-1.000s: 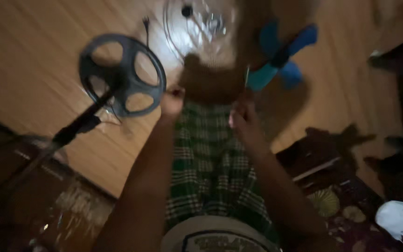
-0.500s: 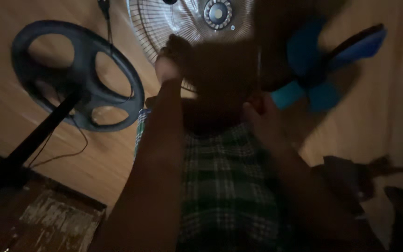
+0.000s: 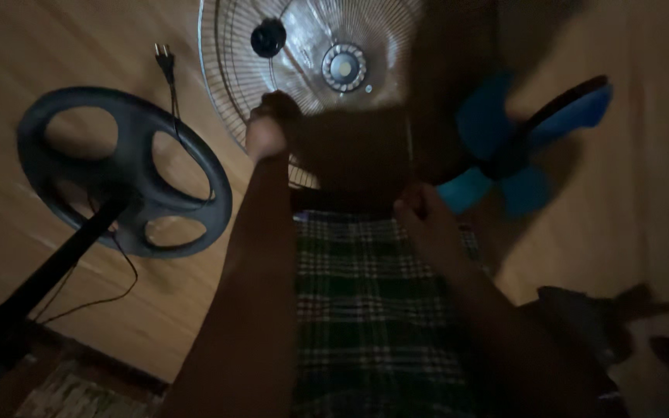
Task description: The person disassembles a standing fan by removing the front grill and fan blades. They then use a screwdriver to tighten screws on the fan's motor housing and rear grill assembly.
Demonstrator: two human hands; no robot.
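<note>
Wooden floor (image 3: 56,46) fills the dim frame, and at top centre the left hand (image 3: 266,131) is closed on the wire fan guard (image 3: 311,46) while the right hand (image 3: 420,213), curled beside the blue fan blade (image 3: 497,166), may let the guard tip, judging by that one-sided grip.
</note>
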